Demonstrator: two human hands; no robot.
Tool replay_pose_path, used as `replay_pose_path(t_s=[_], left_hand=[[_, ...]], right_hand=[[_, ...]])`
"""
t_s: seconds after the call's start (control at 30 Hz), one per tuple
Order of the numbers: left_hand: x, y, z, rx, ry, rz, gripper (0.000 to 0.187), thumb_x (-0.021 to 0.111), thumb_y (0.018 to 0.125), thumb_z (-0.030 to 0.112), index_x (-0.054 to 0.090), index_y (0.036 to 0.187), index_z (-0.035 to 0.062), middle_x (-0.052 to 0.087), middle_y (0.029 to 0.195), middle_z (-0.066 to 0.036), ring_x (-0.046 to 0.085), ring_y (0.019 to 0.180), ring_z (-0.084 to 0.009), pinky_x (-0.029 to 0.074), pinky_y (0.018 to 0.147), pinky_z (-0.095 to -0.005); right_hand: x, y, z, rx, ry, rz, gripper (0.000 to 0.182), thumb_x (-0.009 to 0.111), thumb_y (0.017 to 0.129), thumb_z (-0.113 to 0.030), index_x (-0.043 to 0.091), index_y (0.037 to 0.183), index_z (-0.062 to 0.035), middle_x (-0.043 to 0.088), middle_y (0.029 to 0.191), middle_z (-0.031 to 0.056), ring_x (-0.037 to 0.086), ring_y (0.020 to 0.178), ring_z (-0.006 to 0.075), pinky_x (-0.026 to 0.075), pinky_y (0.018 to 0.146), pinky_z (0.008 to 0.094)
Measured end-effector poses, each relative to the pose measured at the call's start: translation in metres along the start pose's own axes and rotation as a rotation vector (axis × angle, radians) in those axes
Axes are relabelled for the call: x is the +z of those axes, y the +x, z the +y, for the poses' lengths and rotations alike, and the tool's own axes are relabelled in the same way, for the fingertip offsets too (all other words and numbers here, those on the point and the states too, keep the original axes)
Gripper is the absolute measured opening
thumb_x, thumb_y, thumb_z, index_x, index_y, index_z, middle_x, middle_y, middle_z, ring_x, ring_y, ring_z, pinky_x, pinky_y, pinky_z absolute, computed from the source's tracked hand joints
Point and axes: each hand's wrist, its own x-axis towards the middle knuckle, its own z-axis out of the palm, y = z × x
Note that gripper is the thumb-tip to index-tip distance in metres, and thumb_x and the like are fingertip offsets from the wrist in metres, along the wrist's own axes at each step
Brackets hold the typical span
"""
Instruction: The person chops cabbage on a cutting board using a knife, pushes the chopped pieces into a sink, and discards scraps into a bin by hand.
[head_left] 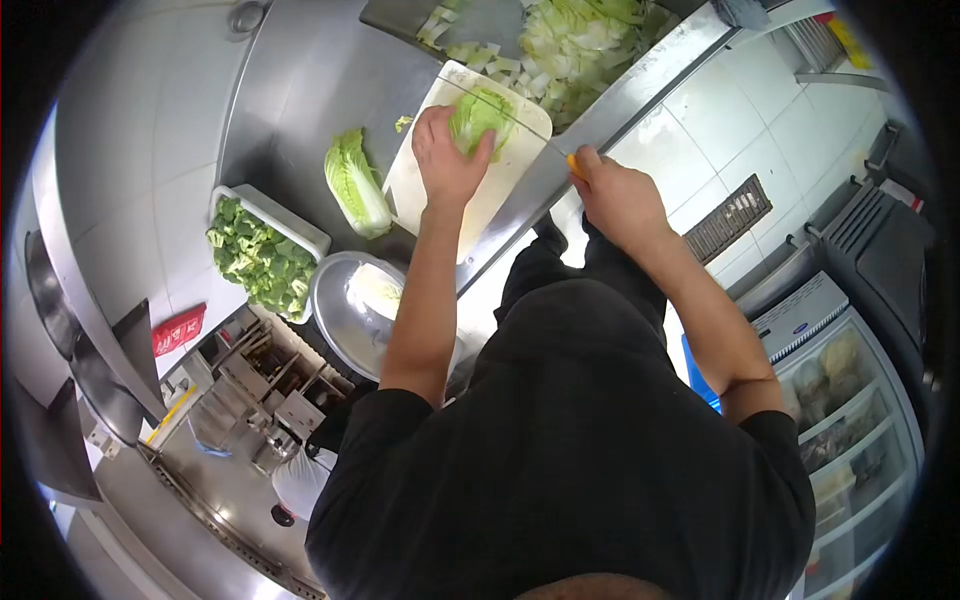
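My left hand [450, 158] rests on a piece of napa cabbage [480, 118], fingers along one side and thumb on the other, holding it on the white cutting board [505, 190]. In my right hand [620, 200] is a kitchen knife with an orange handle [575, 166]. Its long thin blade lies across the cabbage, just beyond my left fingers. Left of the board lies a larger piece of napa cabbage [355, 188], leaves pointing away from me. Past the board, chopped cabbage [585, 50] fills part of a metal basin.
A white tub [285, 222] of broccoli florets [255, 258] stands at the left. Nearer me is a metal bowl [335, 310] with a pale cabbage piece [375, 290] inside. The steel counter's edge [650, 95] runs diagonally. Another person [300, 480] is at lower left; a glass-front fridge [850, 430] stands at right.
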Motion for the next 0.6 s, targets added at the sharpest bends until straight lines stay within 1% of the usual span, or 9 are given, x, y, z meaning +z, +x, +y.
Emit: replay_pose_path(t_s=[0.03,0.13,0.23,0.33,0.43,0.6], left_hand=[[0.006,0.0,-0.004,0.049,-0.035,0.03,0.06,0.082,0.085,0.036,0.057,0.129,0.005,0.057,0.131,-0.018,0.053,0.124,-0.038,0.04,0.109,-0.051],[0.021,-0.001,-0.016,0.026,0.004,0.012,0.034,0.07,0.095,0.026,0.062,0.121,0.0057,0.059,0.128,-0.018,0.054,0.12,-0.0378,0.042,0.103,-0.0502],[0.032,0.001,-0.019,-0.02,0.094,-0.006,0.031,0.066,0.098,0.026,0.062,0.121,0.0063,0.061,0.126,-0.016,0.055,0.118,-0.0364,0.043,0.102,-0.0492],[0.036,0.002,-0.019,-0.03,0.11,-0.007,0.032,0.065,0.098,0.028,0.062,0.122,0.0073,0.063,0.125,-0.014,0.056,0.117,-0.0351,0.044,0.101,-0.0486],[0.034,0.006,-0.012,-0.064,0.112,-0.032,0.031,0.064,0.098,0.024,0.061,0.123,0.0047,0.065,0.123,-0.015,0.058,0.115,-0.0365,0.044,0.101,-0.0493],[0.04,0.006,-0.02,-0.023,0.134,-0.008,0.031,0.064,0.098,0.026,0.062,0.121,0.0063,0.065,0.123,-0.013,0.058,0.115,-0.0341,0.044,0.099,-0.0475]], right_hand=[[-0.001,0.001,-0.004,0.019,-0.023,-0.027,0.023,0.058,0.104,-0.025,0.054,0.111,-0.0036,0.072,0.091,0.0179,0.073,0.081,0.0394,0.058,0.071,0.0506],[0.0,0.003,-0.01,0.037,-0.071,-0.115,0.022,0.057,0.105,-0.024,0.053,0.112,-0.0036,0.073,0.092,0.0177,0.074,0.083,0.038,0.059,0.072,0.0501],[0.003,0.0,-0.012,0.017,-0.064,-0.135,0.021,0.054,0.106,-0.023,0.052,0.112,-0.0033,0.073,0.093,0.0182,0.074,0.083,0.0381,0.059,0.072,0.0503],[-0.004,-0.001,-0.022,0.064,-0.084,-0.187,0.019,0.052,0.107,-0.021,0.051,0.112,-0.0023,0.073,0.093,0.0189,0.074,0.083,0.0384,0.059,0.072,0.0508],[-0.003,0.003,-0.025,0.101,-0.111,-0.236,0.018,0.051,0.107,-0.02,0.049,0.113,-0.0022,0.073,0.093,0.0201,0.074,0.083,0.0397,0.059,0.072,0.0517],[0.027,0.03,-0.016,0.098,-0.078,-0.252,0.018,0.048,0.108,-0.021,0.049,0.115,-0.0042,0.073,0.094,0.0219,0.074,0.085,0.042,0.058,0.073,0.0536]])
